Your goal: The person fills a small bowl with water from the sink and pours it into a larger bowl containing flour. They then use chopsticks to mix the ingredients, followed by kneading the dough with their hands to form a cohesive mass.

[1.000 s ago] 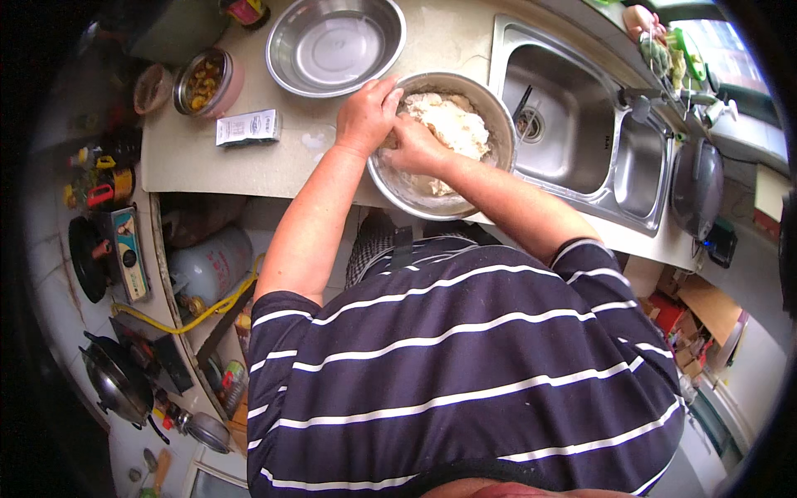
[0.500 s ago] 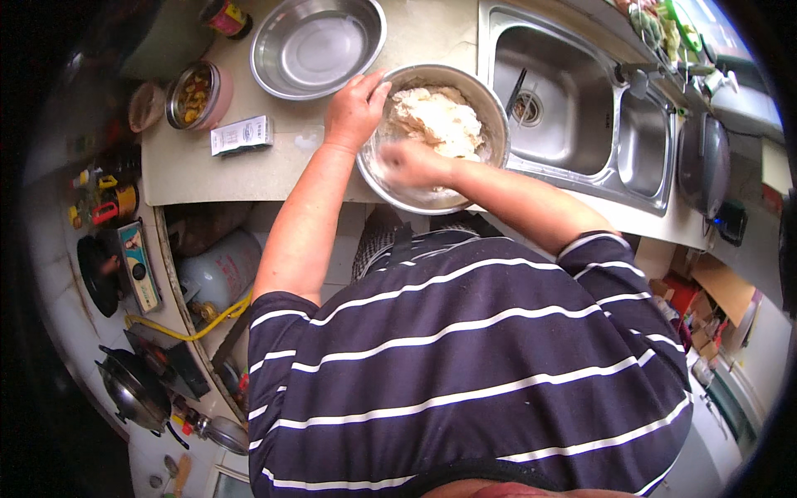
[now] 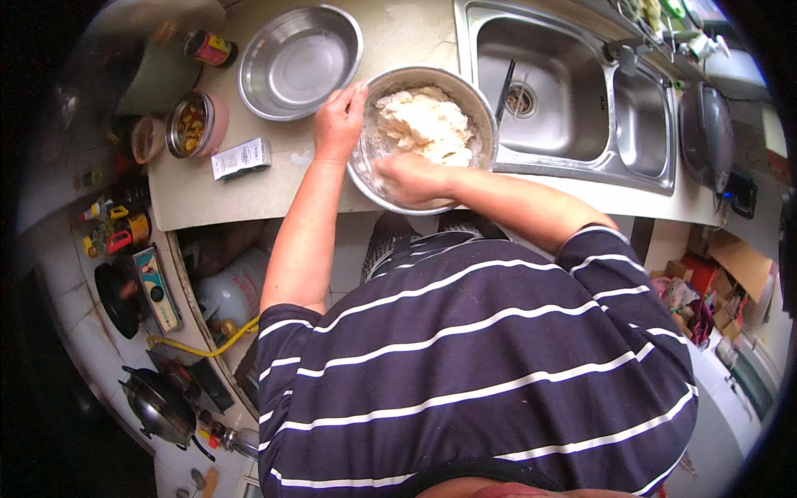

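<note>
A steel bowl (image 3: 486,106) stands at the counter's front edge with a rough, pale mass of dough (image 3: 427,124) inside. My left hand (image 3: 339,124) is closed on the bowl's left rim, thumb and fingers pinching the metal. Down in the bowl, my right hand (image 3: 411,180) is curled against the near left inner wall, beside the dough rather than on top of it. Its fingertips are slightly blurred, and whatever they hold, if anything, is hidden. Whitish flour or dough residue coats the bowl's inside.
A second steel basin (image 3: 303,62) sits behind on the left. Nearby are a small carton (image 3: 242,158), a pink food container (image 3: 198,124) and a dark-capped jar (image 3: 210,48). To the right is a double sink (image 3: 544,100) with a black stick-like utensil (image 3: 506,87) in it. A wok (image 3: 158,407) stands far left.
My right hand has shifted slightly toward the near side of the bowl. The left hand keeps its hold on the rim. The whole view has tilted a little.
</note>
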Motion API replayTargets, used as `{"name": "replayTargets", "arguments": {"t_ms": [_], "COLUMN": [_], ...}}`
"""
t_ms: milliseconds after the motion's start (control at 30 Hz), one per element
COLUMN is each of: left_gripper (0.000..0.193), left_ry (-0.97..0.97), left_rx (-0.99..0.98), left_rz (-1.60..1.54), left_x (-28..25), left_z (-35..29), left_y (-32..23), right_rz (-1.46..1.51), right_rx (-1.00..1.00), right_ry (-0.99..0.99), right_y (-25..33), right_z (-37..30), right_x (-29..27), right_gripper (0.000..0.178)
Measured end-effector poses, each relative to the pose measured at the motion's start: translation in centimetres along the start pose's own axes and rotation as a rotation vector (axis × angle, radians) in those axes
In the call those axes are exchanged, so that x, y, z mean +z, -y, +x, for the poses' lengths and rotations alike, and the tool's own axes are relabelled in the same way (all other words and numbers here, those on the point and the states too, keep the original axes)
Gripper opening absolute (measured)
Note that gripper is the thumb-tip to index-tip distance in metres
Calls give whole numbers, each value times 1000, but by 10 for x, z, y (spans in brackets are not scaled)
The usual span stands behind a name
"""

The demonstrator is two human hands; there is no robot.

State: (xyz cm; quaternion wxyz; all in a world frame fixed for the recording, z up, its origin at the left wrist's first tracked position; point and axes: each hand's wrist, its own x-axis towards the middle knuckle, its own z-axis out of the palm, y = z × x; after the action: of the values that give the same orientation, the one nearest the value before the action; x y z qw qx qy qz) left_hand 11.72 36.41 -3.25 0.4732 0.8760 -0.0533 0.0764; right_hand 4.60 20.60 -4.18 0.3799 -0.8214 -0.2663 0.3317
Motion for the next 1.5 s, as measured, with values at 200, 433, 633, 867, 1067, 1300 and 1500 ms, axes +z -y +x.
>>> {"name": "replayTargets", "arguments": {"t_ms": [200,433,633,867,1067,1300,1500], "left_gripper": [29,25,26,26,25,25,27], "left_ry": [42,2,18,25,22,23,-46], "left_rx": [-86,-51,-31,-44,-11,-35,19], "left_rz": [-106,-120,-101,-83,-50,-17,17], "left_x": [-1,0,-2,-2,-3,-4,-2], "left_z": [0,-3,-2,1,-3,0,-2], "left_y": [2,6,1,-3,-3,-1,-1], "right_rz": [-63,86,36,-126,-455,-635,-890], "right_rx": [60,-134,-25,54,-74,-52,-269], "right_ry": [-275,-602,205,-112,-29,59,30], "right_y": [-11,-6,-4,5,10,21,2], "right_z": [46,26,10,8,16,-3,19], "right_x": [-17,11,-20,0,-25,-6,-25], "right_gripper": [31,35,42,28,20,26,21]}}
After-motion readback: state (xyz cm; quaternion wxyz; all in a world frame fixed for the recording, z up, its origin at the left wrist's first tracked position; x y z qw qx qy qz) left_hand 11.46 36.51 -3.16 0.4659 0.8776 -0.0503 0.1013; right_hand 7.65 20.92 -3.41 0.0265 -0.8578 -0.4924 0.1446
